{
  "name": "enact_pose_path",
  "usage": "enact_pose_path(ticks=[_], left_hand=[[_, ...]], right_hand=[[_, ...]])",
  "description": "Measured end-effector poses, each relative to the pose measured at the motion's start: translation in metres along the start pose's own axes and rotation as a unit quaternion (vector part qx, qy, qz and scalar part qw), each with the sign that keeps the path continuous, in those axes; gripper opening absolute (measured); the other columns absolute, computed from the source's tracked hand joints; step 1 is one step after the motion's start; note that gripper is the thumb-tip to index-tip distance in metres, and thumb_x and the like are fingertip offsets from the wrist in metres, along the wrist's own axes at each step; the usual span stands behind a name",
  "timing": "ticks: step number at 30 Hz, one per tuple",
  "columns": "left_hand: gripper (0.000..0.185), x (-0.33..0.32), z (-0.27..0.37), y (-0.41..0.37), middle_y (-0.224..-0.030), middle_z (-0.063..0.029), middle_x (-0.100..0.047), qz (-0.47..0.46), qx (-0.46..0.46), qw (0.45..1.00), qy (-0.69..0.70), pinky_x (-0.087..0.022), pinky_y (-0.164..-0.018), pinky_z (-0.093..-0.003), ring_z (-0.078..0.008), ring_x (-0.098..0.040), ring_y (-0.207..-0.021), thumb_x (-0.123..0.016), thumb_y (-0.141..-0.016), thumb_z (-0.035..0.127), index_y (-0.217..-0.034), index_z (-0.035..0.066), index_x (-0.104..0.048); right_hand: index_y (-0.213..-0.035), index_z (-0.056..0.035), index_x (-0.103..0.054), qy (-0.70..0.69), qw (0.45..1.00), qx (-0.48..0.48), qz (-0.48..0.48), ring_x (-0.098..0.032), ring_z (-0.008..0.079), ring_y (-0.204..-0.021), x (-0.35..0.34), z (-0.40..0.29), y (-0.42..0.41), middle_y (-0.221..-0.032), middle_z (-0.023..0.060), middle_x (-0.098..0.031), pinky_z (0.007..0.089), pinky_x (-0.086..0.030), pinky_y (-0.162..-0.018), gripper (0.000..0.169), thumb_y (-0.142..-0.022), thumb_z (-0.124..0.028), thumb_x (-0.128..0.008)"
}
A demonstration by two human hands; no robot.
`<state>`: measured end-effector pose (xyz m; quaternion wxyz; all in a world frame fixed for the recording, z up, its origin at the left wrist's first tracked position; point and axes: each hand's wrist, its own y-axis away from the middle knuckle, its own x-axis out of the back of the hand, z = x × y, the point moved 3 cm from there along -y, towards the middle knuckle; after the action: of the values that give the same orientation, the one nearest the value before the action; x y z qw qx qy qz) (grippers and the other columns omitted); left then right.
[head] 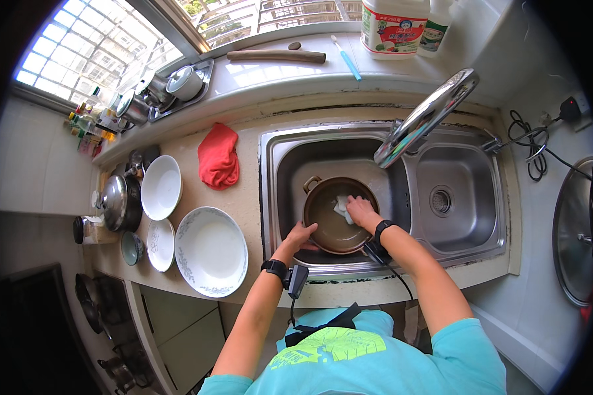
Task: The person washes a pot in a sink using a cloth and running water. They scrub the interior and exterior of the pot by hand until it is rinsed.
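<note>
A round brown pot [326,217] with a loop handle sits in the larger basin [296,163] of a stainless steel double sink. Some cloudy liquid seems to cover its bottom. Inside the pot, my right hand [361,210] presses a white cloth [343,208] against the base. My left hand [300,235] grips the pot's left rim, thumb on top and fingers against the outer wall. The chrome faucet [425,121] arches over the sink beyond the pot. The pot's near right edge is partly hidden by my right wrist.
Left of the sink are a red cloth [219,157], a large white bowl [211,252], a smaller white bowl [161,187], an oval dish [161,245] and a lidded pot [120,202]. A rolling pin [276,57], a toothbrush [347,58] and a detergent jug [394,29] occupy the windowsill.
</note>
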<state>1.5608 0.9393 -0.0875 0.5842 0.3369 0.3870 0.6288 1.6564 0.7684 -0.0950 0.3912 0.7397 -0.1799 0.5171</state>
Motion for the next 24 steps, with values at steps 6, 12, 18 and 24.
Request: enact_pose_path(ticks=[6, 12, 18, 24], left_hand=[[0.045, -0.005, -0.009, -0.015, -0.109, -0.0139, -0.043, -0.045, -0.016, 0.998, 0.045, -0.053, -0.056, -0.0439, -0.0335, -0.053, -0.086, -0.041, -0.078, 0.003, -0.120, 0.013, -0.027], [0.044, -0.013, 0.003, -0.004, -0.103, -0.0152, -0.046, -0.033, -0.031, 0.997, 0.055, -0.053, -0.052, -0.0451, -0.0363, -0.056, -0.079, -0.039, -0.076, 0.000, -0.118, 0.009, -0.030], [0.034, -0.010, 0.029, 0.006, -0.095, -0.0178, -0.052, 0.045, -0.133, 0.987, -0.076, -0.053, -0.045, -0.0401, -0.0328, -0.059, -0.072, -0.040, -0.074, 0.002, -0.108, 0.004, -0.039], [0.036, 0.008, 0.045, -0.012, -0.093, -0.0278, -0.053, 0.192, -0.185, 0.929, -0.255, -0.040, -0.081, -0.0392, -0.0388, -0.050, -0.092, -0.044, -0.070, 0.009, -0.102, -0.006, -0.041]], right_hand=[[-0.088, -0.0011, -0.059, -0.031, 0.988, 0.056, -0.137, -0.055, 0.0275, -0.089, -0.021, -0.009, 0.011, -0.097, 0.0146, -0.056, 0.0347, -0.046, -0.072, 0.022, -0.067, -0.006, -0.053], [-0.110, -0.0173, -0.052, -0.366, 0.895, 0.060, -0.247, -0.051, 0.0253, -0.095, -0.017, -0.029, 0.016, -0.103, 0.0137, -0.054, 0.0306, -0.041, -0.078, 0.053, -0.060, -0.001, -0.047], [-0.113, -0.0082, -0.047, -0.735, 0.638, 0.005, -0.231, -0.049, 0.0183, -0.087, 0.011, -0.061, 0.012, -0.098, 0.0072, -0.052, 0.0244, -0.040, -0.073, 0.055, -0.059, -0.001, -0.044], [-0.114, -0.0119, -0.048, -0.553, 0.799, 0.057, -0.227, -0.050, 0.0210, -0.088, 0.035, -0.054, 0.031, -0.098, 0.0103, -0.054, 0.0290, -0.040, -0.076, 0.056, -0.058, -0.018, -0.052]])
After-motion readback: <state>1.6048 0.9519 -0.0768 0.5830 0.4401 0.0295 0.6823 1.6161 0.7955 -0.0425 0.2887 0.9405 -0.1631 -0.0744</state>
